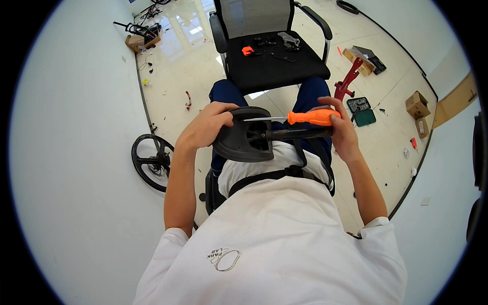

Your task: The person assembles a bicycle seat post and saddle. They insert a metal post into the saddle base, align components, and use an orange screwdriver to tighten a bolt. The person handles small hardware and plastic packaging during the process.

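Note:
Over my lap lies a black bicycle saddle point(231, 145), its underside partly showing, with a dark seat post point(297, 134) running to the right. My left hand point(206, 126) grips the saddle's far left edge, fingers curled over the rim. An orange-handled screwdriver point(311, 118) is held in my right hand point(341, 129), its steel shaft pointing left. The tip rests at or just over the saddle's underside; whether it touches a screw cannot be made out. The right hand's lower fingers are beside the post's end, partly hidden.
A black office chair point(277, 63) stands ahead with small parts and an orange piece on its seat. A red frame part point(348, 79) and an open green case point(364, 117) are at right. At left a black wheel point(152, 161) leans near the wall. Cardboard boxes point(418, 105) stand far right.

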`<state>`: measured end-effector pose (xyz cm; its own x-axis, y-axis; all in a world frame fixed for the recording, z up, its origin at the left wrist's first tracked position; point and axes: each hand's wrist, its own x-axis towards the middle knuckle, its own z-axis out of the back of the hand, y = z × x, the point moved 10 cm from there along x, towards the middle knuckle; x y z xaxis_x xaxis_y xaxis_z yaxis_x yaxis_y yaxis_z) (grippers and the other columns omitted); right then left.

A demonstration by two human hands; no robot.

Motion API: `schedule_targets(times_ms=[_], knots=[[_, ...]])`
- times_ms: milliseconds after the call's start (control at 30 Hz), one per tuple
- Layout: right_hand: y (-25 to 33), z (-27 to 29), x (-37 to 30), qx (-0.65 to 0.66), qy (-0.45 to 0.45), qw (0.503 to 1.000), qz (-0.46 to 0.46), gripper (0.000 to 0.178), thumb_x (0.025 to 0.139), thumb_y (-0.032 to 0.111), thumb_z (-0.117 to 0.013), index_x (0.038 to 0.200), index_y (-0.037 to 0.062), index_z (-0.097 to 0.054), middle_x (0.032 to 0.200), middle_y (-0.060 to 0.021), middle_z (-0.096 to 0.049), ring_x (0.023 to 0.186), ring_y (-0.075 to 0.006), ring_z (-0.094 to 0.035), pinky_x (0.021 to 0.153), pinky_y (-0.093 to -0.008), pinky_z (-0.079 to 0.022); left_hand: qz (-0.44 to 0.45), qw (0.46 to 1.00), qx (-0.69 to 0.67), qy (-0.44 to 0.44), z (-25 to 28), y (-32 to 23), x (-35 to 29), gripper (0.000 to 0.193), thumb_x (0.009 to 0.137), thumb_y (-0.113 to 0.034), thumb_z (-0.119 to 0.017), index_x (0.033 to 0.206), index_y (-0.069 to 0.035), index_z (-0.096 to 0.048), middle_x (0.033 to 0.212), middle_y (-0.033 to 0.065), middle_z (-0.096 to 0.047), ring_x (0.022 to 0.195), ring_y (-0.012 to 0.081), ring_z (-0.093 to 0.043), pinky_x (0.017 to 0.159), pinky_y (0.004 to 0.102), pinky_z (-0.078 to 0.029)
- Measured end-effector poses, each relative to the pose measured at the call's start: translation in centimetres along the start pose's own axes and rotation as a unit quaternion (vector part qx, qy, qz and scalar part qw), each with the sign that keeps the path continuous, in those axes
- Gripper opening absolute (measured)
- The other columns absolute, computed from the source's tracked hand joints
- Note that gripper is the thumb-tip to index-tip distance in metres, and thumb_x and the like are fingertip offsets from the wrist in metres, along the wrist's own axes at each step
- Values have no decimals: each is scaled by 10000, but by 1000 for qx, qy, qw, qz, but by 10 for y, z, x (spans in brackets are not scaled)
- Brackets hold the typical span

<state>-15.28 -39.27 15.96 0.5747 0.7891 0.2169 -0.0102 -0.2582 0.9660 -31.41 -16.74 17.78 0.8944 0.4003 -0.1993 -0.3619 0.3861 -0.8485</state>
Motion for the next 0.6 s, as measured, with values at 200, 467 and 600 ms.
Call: schedule_targets(times_ms=[200, 467, 600], knots=[[-6, 4, -3, -60, 18, 998, -11, 354, 1010, 283, -467, 1262, 42, -524, 1165, -108, -640, 1149, -163, -598, 994, -298, -454, -24, 999, 5, -24, 2, 0, 1, 509, 781, -248, -524, 1180, 43, -648, 1206, 212, -574, 1100, 301, -537, 963, 323, -419], [2, -1, -2, -130, 33, 991, 25, 332, 1048, 300, -415, 1147, 18, -561, 1136, -134, -678, 1104, -162, -615, 1000, -297, -438, 1, 998, -37, -56, 6, 12, 1, 516, 782, -255, -530, 1190, 39, -647, 1193, 205, -579, 1111, 301, -533, 979, 321, -409], [2, 0, 1, -108, 24, 994, 1, 333, 1043, 308, -417, 1116, 20, -568, 1176, -139, -664, 1102, -151, -596, 1006, -283, -420, -20, 1000, 6, -4, -1, 2, 6, 521, 782, -241, -531, 1208, 43, -630, 1201, 192, -565, 1120, 280, -524, 973, 310, -411]])
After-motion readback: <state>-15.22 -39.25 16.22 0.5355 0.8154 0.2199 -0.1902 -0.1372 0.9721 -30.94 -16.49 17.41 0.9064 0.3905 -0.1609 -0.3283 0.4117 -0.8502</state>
